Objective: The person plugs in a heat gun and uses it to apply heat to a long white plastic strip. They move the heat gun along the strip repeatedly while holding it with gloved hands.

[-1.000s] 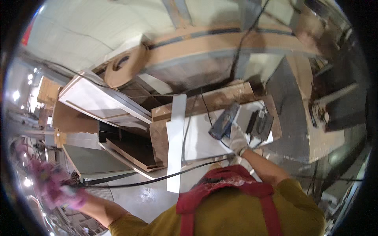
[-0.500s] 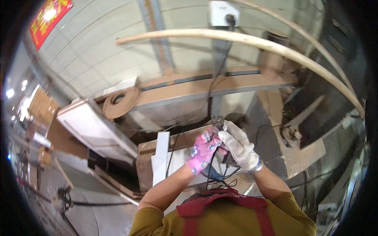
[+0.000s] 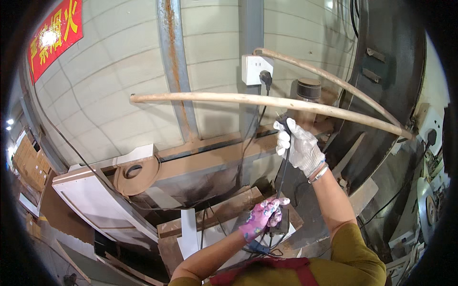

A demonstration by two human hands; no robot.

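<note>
My right hand [image 3: 301, 147], in a white knit glove, is raised and closed around a black plug [image 3: 283, 119] with its metal prongs pointing up and left. From it a black cord [image 3: 285, 174] runs down to my left hand [image 3: 264, 218], in a pink flowered glove. The left fingers are closed around a dark power adapter [image 3: 282, 223] on that cord, partly hidden by the glove. Up and left of my right hand, a white wall socket [image 3: 251, 69] has another black plug [image 3: 265, 76] in it. Something blue [image 3: 258, 246] lies below my left hand among cords.
A long wooden pole [image 3: 229, 98] crosses ahead of my right hand, with a second pole [image 3: 329, 76] behind it. A dusty ledge [image 3: 205, 159] runs along the wall, with a brown ring [image 3: 137, 174] at its left. White panels [image 3: 102, 200] lean at the left.
My hands have parted. The right has risen with the plug towards the wall, while the left has moved down and slightly right. The view has shifted, showing more of the wall.
</note>
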